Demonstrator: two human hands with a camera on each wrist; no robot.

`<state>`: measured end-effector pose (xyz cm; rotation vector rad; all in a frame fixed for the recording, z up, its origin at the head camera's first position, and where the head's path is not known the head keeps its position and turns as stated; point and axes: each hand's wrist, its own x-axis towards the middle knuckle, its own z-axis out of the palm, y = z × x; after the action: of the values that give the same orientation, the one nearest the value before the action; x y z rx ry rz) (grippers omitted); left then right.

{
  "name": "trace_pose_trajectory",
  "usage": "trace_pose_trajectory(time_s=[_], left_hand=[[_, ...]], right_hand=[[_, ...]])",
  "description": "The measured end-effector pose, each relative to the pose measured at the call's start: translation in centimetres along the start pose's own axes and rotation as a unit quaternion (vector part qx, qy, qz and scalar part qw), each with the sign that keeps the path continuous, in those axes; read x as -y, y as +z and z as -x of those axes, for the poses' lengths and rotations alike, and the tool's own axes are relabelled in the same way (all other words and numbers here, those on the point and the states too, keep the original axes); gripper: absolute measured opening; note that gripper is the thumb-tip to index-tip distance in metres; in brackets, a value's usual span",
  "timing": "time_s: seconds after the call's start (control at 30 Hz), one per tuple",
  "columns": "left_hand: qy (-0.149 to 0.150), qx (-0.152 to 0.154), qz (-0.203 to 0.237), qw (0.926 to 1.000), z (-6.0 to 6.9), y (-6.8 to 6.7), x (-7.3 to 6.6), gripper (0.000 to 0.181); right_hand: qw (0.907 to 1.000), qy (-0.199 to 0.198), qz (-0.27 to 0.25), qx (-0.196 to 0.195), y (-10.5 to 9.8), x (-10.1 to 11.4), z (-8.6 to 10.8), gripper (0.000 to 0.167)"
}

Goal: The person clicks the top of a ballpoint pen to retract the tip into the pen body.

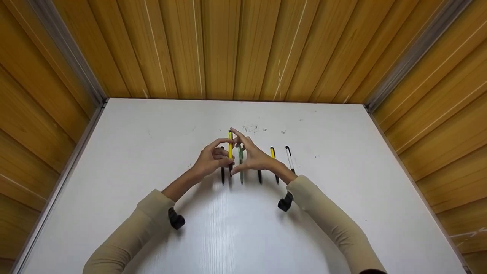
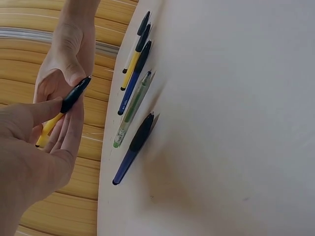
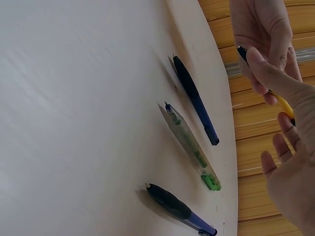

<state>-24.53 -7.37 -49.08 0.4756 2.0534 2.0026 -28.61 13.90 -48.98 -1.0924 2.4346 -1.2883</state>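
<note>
A ballpoint pen with a yellow barrel and black grip (image 1: 230, 146) is held up over the white table. My left hand (image 1: 210, 159) pinches it between thumb and fingers. At its two ends, the thumb and index finger of my right hand (image 1: 254, 155) touch it, the thumb by the black tip and the index finger by the far end. Below the hands, a dark blue pen (image 2: 133, 150) and a clear green pen (image 2: 133, 108) lie on the table. Part of the yellow pen is hidden behind fingers in the right wrist view.
Further right in the row lie another blue pen (image 1: 260, 177), a second yellow-and-black pen (image 1: 273, 153) and a clear pen with black ends (image 1: 289, 156). The white table (image 1: 228, 236) meets wood-patterned walls (image 1: 220, 49) at the back and sides. Small dark marks spot its far part.
</note>
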Motion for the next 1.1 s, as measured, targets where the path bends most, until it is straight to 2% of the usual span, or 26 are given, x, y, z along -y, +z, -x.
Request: trace_pose_trajectory(time_s=[0.23,0.47,0.73,0.93,1.1], left_hand=[[-0.009,-0.005,0.038,0.9992,-0.08,0.11,-0.11,0.061],[-0.013,0.0,0.052,0.9985,-0.22,-0.03,0.2,0.061],[-0.01,0.004,0.047,0.9989,-0.27,0.27,0.38,0.06],[0.001,0.002,0.041,0.9992,-0.5,0.39,0.2,0.059],[0.004,0.003,0.04,0.9992,-0.63,0.4,-0.16,0.059]], right_hand=[[0.9998,0.005,-0.018,0.009,-0.21,0.04,0.0,0.133],[0.9988,0.007,-0.043,-0.023,0.44,0.09,0.08,0.133],[0.9979,0.011,-0.042,-0.049,0.69,-0.06,0.45,0.127],[0.9984,0.003,-0.021,-0.052,0.38,0.12,0.49,0.124],[0.999,0.0,-0.007,-0.045,-0.11,0.3,0.3,0.13]])
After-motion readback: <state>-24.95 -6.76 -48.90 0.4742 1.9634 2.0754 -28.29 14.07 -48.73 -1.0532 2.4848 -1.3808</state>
